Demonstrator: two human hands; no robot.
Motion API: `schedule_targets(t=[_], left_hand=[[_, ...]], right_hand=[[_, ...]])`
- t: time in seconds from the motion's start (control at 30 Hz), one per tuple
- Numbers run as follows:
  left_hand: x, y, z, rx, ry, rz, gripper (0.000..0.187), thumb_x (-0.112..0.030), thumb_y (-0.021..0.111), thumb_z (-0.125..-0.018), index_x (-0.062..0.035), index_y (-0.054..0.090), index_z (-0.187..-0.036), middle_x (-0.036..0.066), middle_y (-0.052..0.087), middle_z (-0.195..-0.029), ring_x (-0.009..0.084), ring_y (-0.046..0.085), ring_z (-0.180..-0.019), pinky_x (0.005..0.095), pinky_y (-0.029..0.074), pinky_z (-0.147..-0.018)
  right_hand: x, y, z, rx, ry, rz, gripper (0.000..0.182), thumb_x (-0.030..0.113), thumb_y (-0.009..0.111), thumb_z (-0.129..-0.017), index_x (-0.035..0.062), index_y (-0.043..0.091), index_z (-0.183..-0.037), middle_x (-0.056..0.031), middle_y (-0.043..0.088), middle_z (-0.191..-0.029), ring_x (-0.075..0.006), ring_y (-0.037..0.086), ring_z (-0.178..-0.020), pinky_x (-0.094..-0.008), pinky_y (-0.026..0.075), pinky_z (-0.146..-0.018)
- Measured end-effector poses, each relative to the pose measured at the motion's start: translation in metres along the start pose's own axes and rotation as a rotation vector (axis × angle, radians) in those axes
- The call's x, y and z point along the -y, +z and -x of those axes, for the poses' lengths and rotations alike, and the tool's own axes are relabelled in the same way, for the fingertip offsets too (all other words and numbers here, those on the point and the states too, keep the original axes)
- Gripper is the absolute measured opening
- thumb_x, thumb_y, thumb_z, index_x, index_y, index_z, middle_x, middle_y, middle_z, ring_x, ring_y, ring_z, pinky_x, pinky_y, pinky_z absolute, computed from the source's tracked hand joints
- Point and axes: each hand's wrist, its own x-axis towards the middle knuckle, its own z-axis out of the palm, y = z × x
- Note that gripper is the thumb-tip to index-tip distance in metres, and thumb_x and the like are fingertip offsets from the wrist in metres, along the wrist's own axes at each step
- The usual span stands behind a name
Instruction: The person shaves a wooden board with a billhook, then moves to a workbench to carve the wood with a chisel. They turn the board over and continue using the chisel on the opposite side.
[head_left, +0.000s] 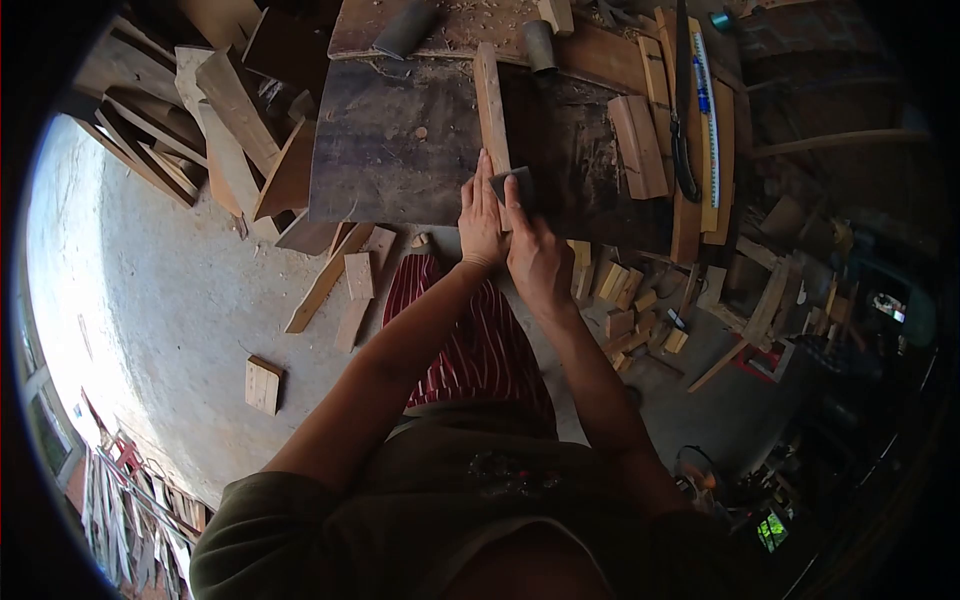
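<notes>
A narrow wooden strip (pixel 490 100) lies lengthwise on the dark workbench (pixel 380 150), its near end under my hands. My left hand (pixel 482 225) grips the strip near that end, fingers stretched forward along its left side. In my right hand (pixel 537 255) is a dark grey square of sandpaper (pixel 514 186), pressed on top of the strip with the index finger laid over it. The underside of the sandpaper and part of the strip's near end are hidden.
Two curled dark sheets, one at the bench's back left (pixel 408 28) and one near the strip (pixel 538 46), lie among shavings. To the right are wooden blocks (pixel 638 147), a black-handled saw (pixel 682 130) and long boards. Offcuts (pixel 263 385) and leaning boards (pixel 235 110) occupy the floor.
</notes>
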Motion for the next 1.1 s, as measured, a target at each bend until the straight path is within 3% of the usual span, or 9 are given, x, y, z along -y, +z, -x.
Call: schedule_targets(t=[0.1, 0.3, 0.43, 0.53, 0.63, 0.77, 0.83, 0.9, 1.1], left_hand=[[-0.001, 0.001, 0.003, 0.018, 0.009, -0.024, 0.096, -0.027, 0.064, -0.083, -0.0021, 0.008, -0.157, 0.018, 0.021, -0.161, 0.0432, 0.039, -0.131, 0.0427, 0.04, -0.108], [-0.005, -0.003, 0.0, 0.034, -0.04, 0.018, 0.095, -0.029, 0.063, -0.084, -0.0009, 0.008, -0.157, 0.017, 0.02, -0.161, 0.0429, 0.039, -0.13, 0.0424, 0.041, -0.107], [0.002, 0.006, 0.0, 0.059, -0.101, 0.02, 0.089, -0.03, 0.059, -0.087, 0.0002, 0.011, -0.156, 0.018, 0.022, -0.16, 0.0434, 0.04, -0.128, 0.042, 0.04, -0.107], [-0.002, 0.001, 0.001, -0.007, 0.001, -0.071, 0.087, -0.027, 0.059, -0.088, 0.0001, 0.012, -0.156, 0.017, 0.023, -0.16, 0.0414, 0.041, -0.127, 0.0402, 0.043, -0.106], [0.007, 0.01, 0.001, 0.037, -0.055, -0.071, 0.086, -0.026, 0.058, -0.088, 0.0008, 0.012, -0.156, 0.016, 0.024, -0.16, 0.0396, 0.041, -0.127, 0.039, 0.045, -0.104], [-0.006, -0.001, -0.002, 0.078, -0.112, -0.038, 0.086, -0.027, 0.058, -0.088, 0.002, 0.013, -0.155, 0.016, 0.023, -0.16, 0.0387, 0.04, -0.128, 0.0389, 0.046, -0.103], [0.002, 0.005, 0.0, 0.107, -0.153, 0.004, 0.092, -0.031, 0.06, -0.084, 0.0026, 0.012, -0.155, 0.017, 0.022, -0.161, 0.0391, 0.039, -0.13, 0.0394, 0.042, -0.107], [-0.006, -0.004, 0.0, 0.038, -0.031, -0.038, 0.098, -0.035, 0.064, -0.08, 0.0035, 0.012, -0.155, 0.019, 0.021, -0.161, 0.0402, 0.039, -0.131, 0.0407, 0.037, -0.11], [-0.002, 0.0, -0.001, 0.016, -0.034, 0.014, 0.102, -0.031, 0.065, -0.077, 0.0031, 0.008, -0.155, 0.02, 0.02, -0.161, 0.0429, 0.04, -0.129, 0.0438, 0.036, -0.11]], right_hand=[[0.004, 0.004, -0.053, -0.109, 0.032, -0.116, 0.073, 0.002, 0.061, -0.085, 0.017, 0.036, -0.153, -0.0207, 0.068, -0.093, -0.0397, 0.07, -0.079, -0.0457, 0.056, -0.063], [0.003, 0.011, 0.015, -0.057, 0.03, -0.028, 0.073, 0.002, 0.059, -0.087, 0.0187, 0.034, -0.154, -0.0207, 0.068, -0.09, -0.0371, 0.071, -0.079, -0.0464, 0.056, -0.063], [0.004, 0.01, -0.016, -0.082, 0.027, -0.012, 0.072, 0.004, 0.059, -0.088, 0.0194, 0.034, -0.154, -0.0199, 0.068, -0.091, -0.036, 0.071, -0.08, -0.0439, 0.057, -0.064], [0.005, 0.009, -0.055, -0.179, -0.003, -0.002, 0.069, 0.012, 0.06, -0.09, 0.0191, 0.034, -0.154, -0.0158, 0.065, -0.085, -0.0327, 0.071, -0.067, -0.0412, 0.059, -0.058], [0.001, 0.018, -0.016, -0.223, -0.059, 0.018, 0.07, 0.012, 0.06, -0.089, 0.0191, 0.034, -0.154, -0.0161, 0.065, -0.084, -0.0326, 0.071, -0.068, -0.0405, 0.059, -0.058], [0.006, 0.012, 0.007, -0.053, 0.02, -0.065, 0.064, 0.005, 0.059, -0.089, 0.0148, 0.04, -0.15, -0.0245, 0.067, -0.092, -0.0394, 0.071, -0.083, -0.0462, 0.058, -0.068], [0.006, 0.013, -0.035, -0.112, 0.014, -0.125, 0.066, 0.004, 0.059, -0.089, 0.0143, 0.039, -0.151, -0.0253, 0.067, -0.092, -0.0406, 0.07, -0.082, -0.0463, 0.058, -0.069], [0.006, 0.007, -0.067, -0.169, -0.008, 0.01, 0.065, 0.016, 0.061, -0.092, 0.0171, 0.036, -0.152, -0.0159, 0.067, -0.082, -0.0329, 0.072, -0.068, -0.0424, 0.058, -0.058], [-0.001, 0.0, 0.002, -0.039, -0.004, -0.069, 0.074, -0.002, 0.061, -0.083, 0.0133, 0.037, -0.152, -0.0227, 0.067, -0.091, -0.0383, 0.07, -0.08, -0.0456, 0.056, -0.065]])
